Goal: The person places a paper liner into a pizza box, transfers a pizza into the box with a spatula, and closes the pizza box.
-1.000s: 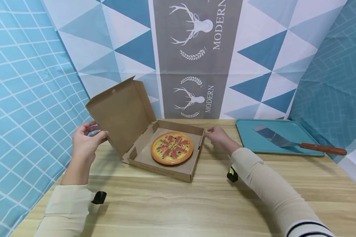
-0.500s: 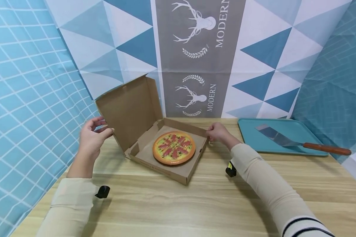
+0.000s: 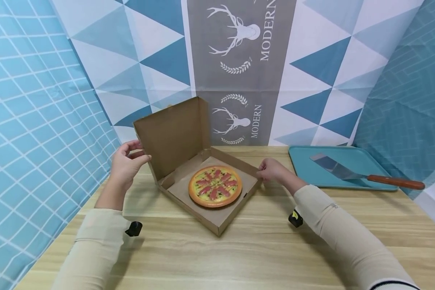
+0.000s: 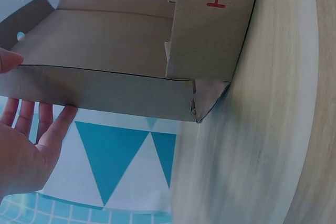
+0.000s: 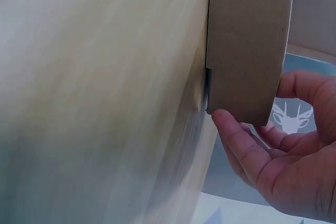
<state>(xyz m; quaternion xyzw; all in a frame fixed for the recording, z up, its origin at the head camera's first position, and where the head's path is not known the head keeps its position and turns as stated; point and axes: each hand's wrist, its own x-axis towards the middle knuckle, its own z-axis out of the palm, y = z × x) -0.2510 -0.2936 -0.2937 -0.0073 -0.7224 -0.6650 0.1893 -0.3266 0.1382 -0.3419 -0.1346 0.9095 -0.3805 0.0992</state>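
A brown cardboard pizza box (image 3: pixel 210 219) stands on the table in the head view, one corner pointing towards me. Inside lies a round pizza (image 3: pixel 215 187) with reddish strips on top. The box's lid (image 3: pixel 174 135) is raised on the left. My left hand (image 3: pixel 128 163) holds the lid's outer edge, thumb on the inner side and fingers behind it, as the left wrist view shows at the lid's side flap (image 4: pixel 100 90). At the far right corner, my right hand (image 3: pixel 273 171) grips the box; in the right wrist view its fingers (image 5: pixel 239 140) reach under the box's end.
To the right, a teal tray (image 3: pixel 301 177) lies against the back wall. Resting across it is a pizza server (image 3: pixel 338 167), its wooden handle sticking out past the tray's right edge. A blue tiled backdrop (image 3: pixel 40 121) borders the table's left side.
The pizza box has turned clockwise, its front corner swinging left and nearer to me. The lid has come more upright, and the left hand has moved right with it. The right hand followed the box corner.
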